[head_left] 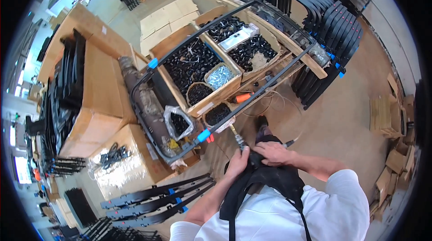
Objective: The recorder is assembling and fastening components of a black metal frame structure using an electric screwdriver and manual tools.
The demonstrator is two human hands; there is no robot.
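Note:
In front of my waist I hold an air driver (pixel 239 139) with a metal nose and a brass-coloured tip pointing away from me. My left hand (pixel 238 162) is closed around its front part, just behind the metal nose. My right hand (pixel 272 153) is wrapped over the dark body, most of which is hidden under the fingers. A hose fitting (pixel 290 143) sticks out to the right of that hand. Beyond the tip, a black tubular frame (pixel 252 98) with blue wraps rests across the parts boxes, its near blue wrap (pixel 204 135) left of the driver.
Wooden bins (pixel 182 99) hold black plastic parts, with a bag of silvery screws (pixel 219 77) among them. A tall carton (pixel 105 79) and a plastic-wrapped box (pixel 130 164) stand at left. Curved black panels (pixel 335 29) are stacked far right; black bars (pixel 157 198) lie at lower left.

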